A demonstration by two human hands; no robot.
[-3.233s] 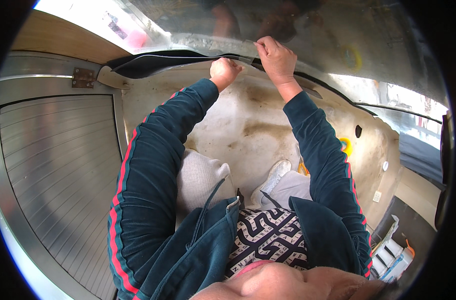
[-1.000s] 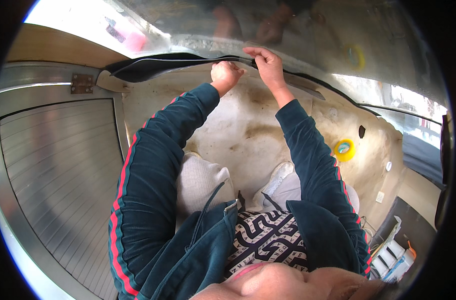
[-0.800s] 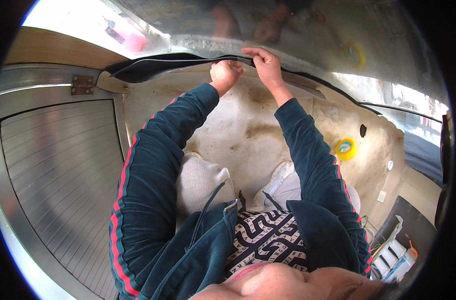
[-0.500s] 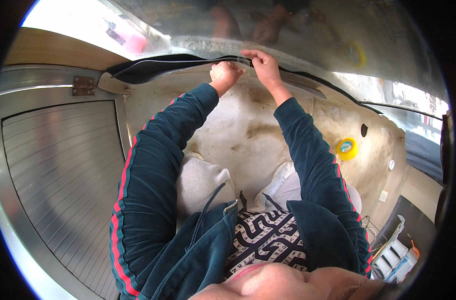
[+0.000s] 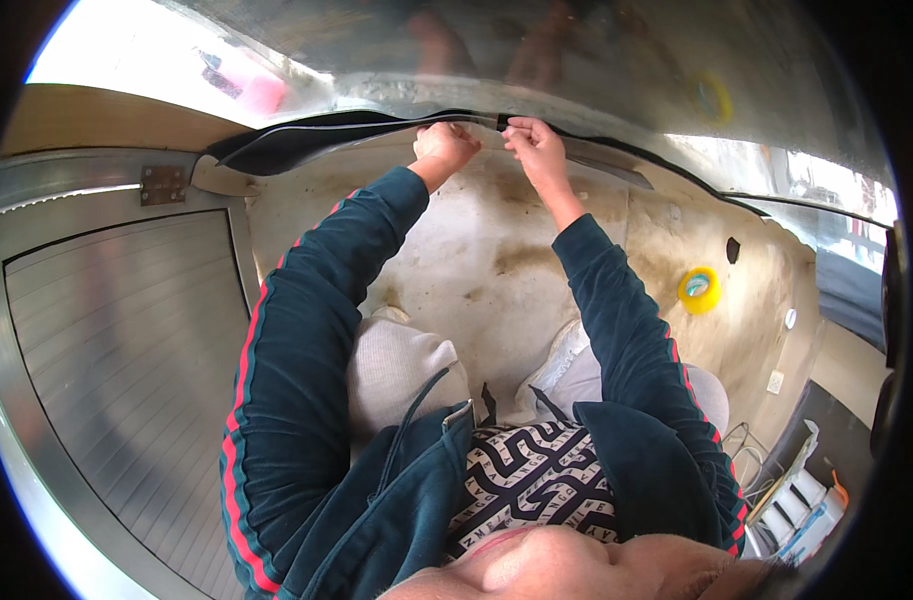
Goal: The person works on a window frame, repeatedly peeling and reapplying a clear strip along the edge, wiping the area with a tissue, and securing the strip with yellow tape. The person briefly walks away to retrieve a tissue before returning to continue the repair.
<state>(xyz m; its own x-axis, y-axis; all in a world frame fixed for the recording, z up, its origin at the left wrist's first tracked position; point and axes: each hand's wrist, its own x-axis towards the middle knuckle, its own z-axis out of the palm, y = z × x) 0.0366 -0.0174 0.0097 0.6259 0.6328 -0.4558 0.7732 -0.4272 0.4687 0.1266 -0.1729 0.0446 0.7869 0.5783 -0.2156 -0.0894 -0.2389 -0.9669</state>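
A long black flexible strip [image 5: 312,142] runs along the lower edge of a large glossy panel [image 5: 597,70], bulging loose at its left end. My left hand [image 5: 447,146] is closed at the strip's lower edge, its fingertips pinched together there. Just to its right, my right hand [image 5: 537,150] has thumb and forefinger drawn together beside the strip; what they pinch, if anything, is too small to make out. A pale translucent patch shows between the two hands. Both hands are reflected in the panel.
A yellow tape roll [image 5: 699,290] sits on the stained pale surface [image 5: 497,220] to the right. At left is a metal door [image 5: 127,350] with a hinge [image 5: 164,185], below a wooden board [image 5: 117,120]. White boxes [image 5: 802,510] and cables lie at lower right.
My right hand has come down slightly and its raised fingers have drawn in toward the thumb. The left hand has shifted a little to the left, still closed at the strip.
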